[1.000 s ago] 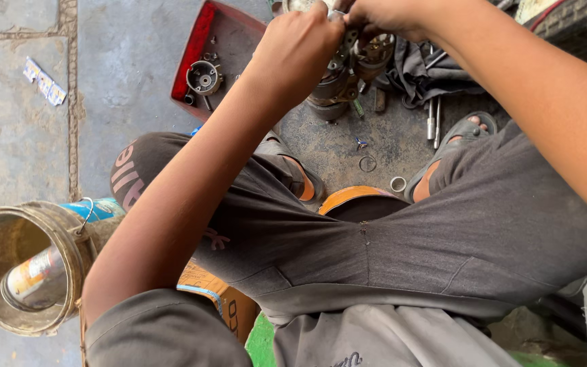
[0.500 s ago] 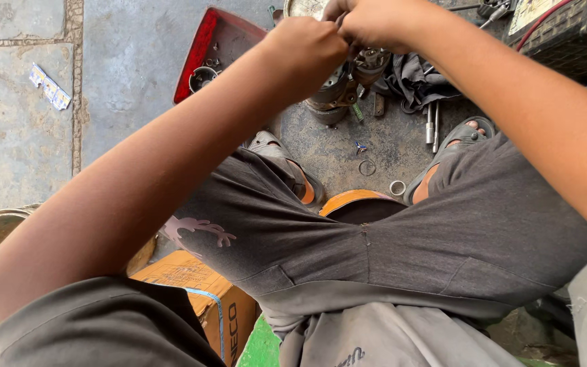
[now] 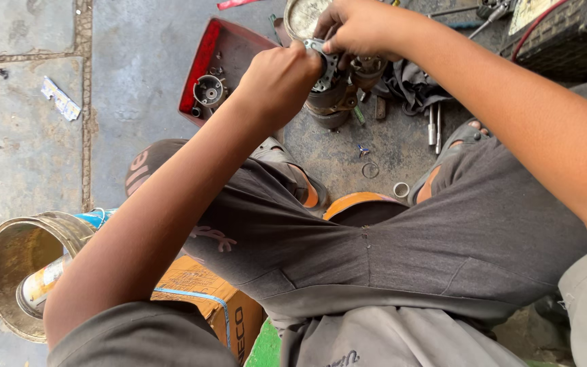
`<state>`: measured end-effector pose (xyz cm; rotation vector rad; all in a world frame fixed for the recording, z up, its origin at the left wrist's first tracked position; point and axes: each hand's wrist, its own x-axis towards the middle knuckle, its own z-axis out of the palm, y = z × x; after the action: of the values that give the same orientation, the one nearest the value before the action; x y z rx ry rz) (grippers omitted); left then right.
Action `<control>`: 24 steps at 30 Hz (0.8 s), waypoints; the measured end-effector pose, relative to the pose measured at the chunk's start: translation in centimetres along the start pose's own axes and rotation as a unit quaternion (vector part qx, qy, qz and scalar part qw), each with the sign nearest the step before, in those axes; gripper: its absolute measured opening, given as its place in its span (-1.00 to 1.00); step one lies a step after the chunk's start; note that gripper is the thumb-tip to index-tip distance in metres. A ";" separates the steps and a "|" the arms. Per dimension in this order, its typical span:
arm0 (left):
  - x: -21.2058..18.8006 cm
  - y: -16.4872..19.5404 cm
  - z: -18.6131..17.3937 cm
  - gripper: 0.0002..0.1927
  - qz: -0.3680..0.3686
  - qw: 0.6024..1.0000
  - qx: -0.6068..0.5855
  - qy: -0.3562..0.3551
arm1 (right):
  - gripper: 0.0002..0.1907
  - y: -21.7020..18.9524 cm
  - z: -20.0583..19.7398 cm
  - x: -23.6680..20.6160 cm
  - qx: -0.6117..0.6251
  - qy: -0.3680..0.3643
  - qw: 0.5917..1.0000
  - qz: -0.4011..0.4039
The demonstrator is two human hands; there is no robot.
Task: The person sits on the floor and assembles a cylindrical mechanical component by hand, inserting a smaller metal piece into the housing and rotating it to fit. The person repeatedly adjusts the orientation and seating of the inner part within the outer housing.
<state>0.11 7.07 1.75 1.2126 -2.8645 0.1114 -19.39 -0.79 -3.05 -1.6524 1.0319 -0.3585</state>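
At the top of the view, above the knees, both hands are working on a small metal plate (image 3: 322,62) sitting on top of a grimy motor body (image 3: 331,102). The left hand (image 3: 278,80) is clenching around the plate's near edge; the right hand (image 3: 356,27) is pinching its far edge from above, so each grip is closed on the same part. The motor body is standing upright on the oily floor (image 3: 348,153), just ahead of the sandalled feet. Judged from this pose, the step is done well by holding the plate level, keeping the fingertips on its rim, and pressing evenly from both sides so it is not tilting or binding.

Just left of the motor, a red tray (image 3: 202,64) is holding a round cap (image 3: 209,90) and small loose bits. To the right, a dark rag (image 3: 412,85) and two steel rods (image 3: 433,124) are lying on the floor. Nearer the feet, a thin ring (image 3: 370,170) and a short sleeve (image 3: 401,189) are lying apart. At lower left, a dented tin bucket (image 3: 8,255) is standing beside a cardboard box (image 3: 198,292).
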 end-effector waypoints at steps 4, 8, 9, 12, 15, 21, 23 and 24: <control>-0.1 0.4 0.5 -0.91 -0.031 0.999 -0.032 0.031 | -0.67 0.3 0.2 0.3 0.002 -0.025 1.000 0.017; 0.0 0.4 0.7 -0.90 -0.067 0.995 -0.065 0.024 | -0.67 0.4 0.3 0.3 -0.006 -0.019 1.000 0.011; 0.0 0.4 0.8 -0.90 -0.068 0.996 -0.061 0.021 | -0.67 0.4 0.3 0.2 -0.001 -0.021 1.000 0.012; 0.3 0.3 0.7 -0.90 -0.069 0.997 -0.047 0.002 | -0.67 0.3 0.4 0.1 -0.009 -0.016 1.000 0.012; 0.8 -0.1 0.6 -0.90 -0.065 0.996 -0.039 -0.037 | -0.68 0.2 0.5 0.3 -0.006 -0.019 1.000 0.005; 1.6 -0.9 1.1 -0.85 -0.006 0.999 -0.049 -0.019 | -0.68 0.4 0.9 0.3 -0.088 0.008 0.995 -0.044; 2.2 -1.4 1.2 -0.87 -0.015 0.996 -0.036 -0.076 | -0.69 0.6 1.0 0.1 -0.049 -0.001 0.999 -0.001; 2.5 -1.6 1.1 -0.87 -0.026 0.995 -0.046 -0.085 | -0.69 0.6 1.1 0.0 -0.029 -0.004 0.999 0.019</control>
<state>-0.48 4.05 0.85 1.3401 -2.9391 -0.1295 -18.91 -0.16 -3.96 -1.6824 1.0750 -0.2986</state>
